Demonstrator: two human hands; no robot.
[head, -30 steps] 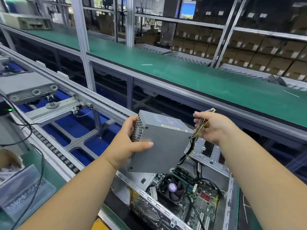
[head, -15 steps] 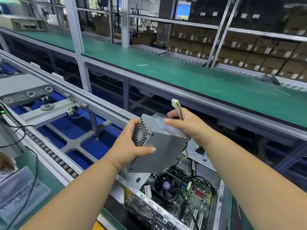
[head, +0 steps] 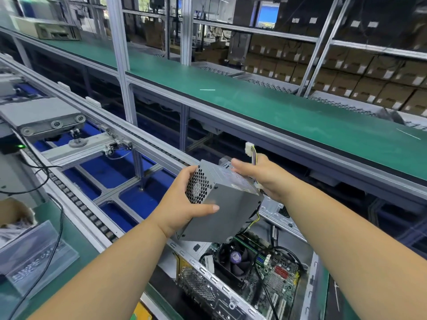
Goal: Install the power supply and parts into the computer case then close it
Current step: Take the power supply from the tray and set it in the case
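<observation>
The left hand grips the power supply at its perforated fan end, thumb across the near side face and fingers curled over the top edge. The grey box hangs tilted in the air, its long axis running from that hand toward the right and away, directly above the open computer case and its CPU fan. The right hand, at the far end, lies over the top corner and pinches the cable bundle, its white connector sticking up. Seating the box probably means lowering it into the case's far corner.
</observation>
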